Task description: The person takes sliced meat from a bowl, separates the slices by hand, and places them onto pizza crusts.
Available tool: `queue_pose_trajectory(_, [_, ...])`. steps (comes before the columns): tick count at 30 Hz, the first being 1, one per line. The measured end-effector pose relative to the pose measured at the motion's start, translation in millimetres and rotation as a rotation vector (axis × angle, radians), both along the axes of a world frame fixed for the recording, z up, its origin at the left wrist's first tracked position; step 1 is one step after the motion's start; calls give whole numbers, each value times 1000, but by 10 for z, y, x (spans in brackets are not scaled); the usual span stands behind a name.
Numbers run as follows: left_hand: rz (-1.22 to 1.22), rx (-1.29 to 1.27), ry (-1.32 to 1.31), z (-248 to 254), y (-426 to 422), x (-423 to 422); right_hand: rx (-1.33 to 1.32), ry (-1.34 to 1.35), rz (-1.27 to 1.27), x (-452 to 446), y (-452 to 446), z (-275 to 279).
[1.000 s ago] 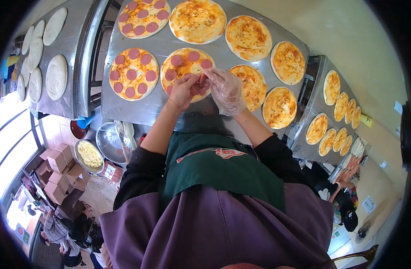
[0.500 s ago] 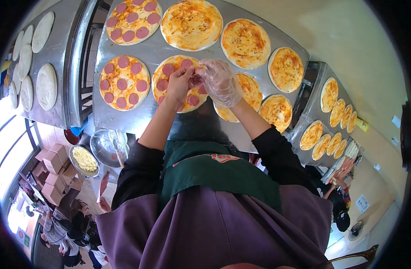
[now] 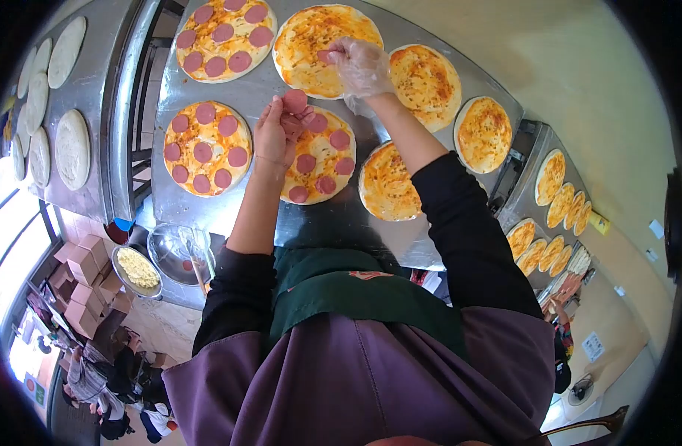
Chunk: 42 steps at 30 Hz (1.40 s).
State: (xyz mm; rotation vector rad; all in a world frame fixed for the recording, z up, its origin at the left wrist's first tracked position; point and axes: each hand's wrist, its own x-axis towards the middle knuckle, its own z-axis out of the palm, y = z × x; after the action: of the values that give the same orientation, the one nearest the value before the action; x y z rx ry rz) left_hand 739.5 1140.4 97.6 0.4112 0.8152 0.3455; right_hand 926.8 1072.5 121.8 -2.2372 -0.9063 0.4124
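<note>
My bare left hand [image 3: 270,137] is closed around a few round sausage slices [image 3: 294,102], above the left edge of a pizza [image 3: 315,146] that carries several such slices. In a clear plastic glove, my right hand [image 3: 361,68] pinches one sausage slice [image 3: 324,56] over the sauced pizza base [image 3: 304,33] at the back middle. That base has an orange-red topping and no other slices show on it. Left of my hands lie two pizzas with sausage, a front one [image 3: 188,137] and a back one [image 3: 229,48].
More sauced bases [image 3: 424,85] lie on the metal table [image 3: 281,223] to the right, others on a further table [image 3: 553,178]. Plain dough rounds [image 3: 73,149] rest on the left table. Below stand a metal bowl [image 3: 181,253] and a bowl of shredded food [image 3: 136,267].
My right hand has moved from beside my left hand up to the back middle base, taking a slice along. My left hand has shifted slightly left with the other slices.
</note>
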Motion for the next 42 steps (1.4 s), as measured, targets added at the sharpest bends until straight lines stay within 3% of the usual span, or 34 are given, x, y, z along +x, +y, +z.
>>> queue_pose_trajectory(2, [2,-18,-5,41,16,26,-74,-53,10,91,72,-119])
queue_pose_trajectory(4, [0,-46,-61,77,18,69,-153,-461,112,167,89,-173])
queue_pose_trajectory(8, [30,-87,-60,139,22,169,-46,-563,48,197,76,-232])
queue_pose_trajectory(10, [19,-81,-71,133,26,213,118,-181,137,158,44,-104])
queue_pose_trajectory(11, [20,-85,-73,114,28,229,114,-183,139,90,8,-40])
queue_pose_trajectory(13, [-43,-82,-106,83,51,266,114,106,192,-25,-49,63])
queue_pose_trajectory(17, [-57,-109,-167,28,64,315,89,158,352,17,-95,-64])
queue_pose_trajectory(19, [-50,-63,-121,67,53,319,246,461,196,36,-43,-156])
queue_pose_trajectory(20, [-50,-61,-121,69,55,306,248,461,198,81,-19,-137])
queue_pose_trajectory(23, [53,-161,-111,29,70,216,116,296,41,291,110,71])
queue_pose_trajectory(25, [76,-252,-309,11,97,117,-109,-81,-29,441,227,162])
queue_pose_trajectory(29, [77,-142,-215,131,52,65,-91,-60,-105,780,383,-197])
queue_pose_trajectory(34, [-16,152,-114,186,21,28,-126,-310,-184,835,372,-322])
queue_pose_trajectory(38, [-5,248,-116,269,12,33,-55,-134,-169,622,290,38])
queue_pose_trajectory(42, [-35,256,-90,288,2,59,76,-394,83,404,118,50])
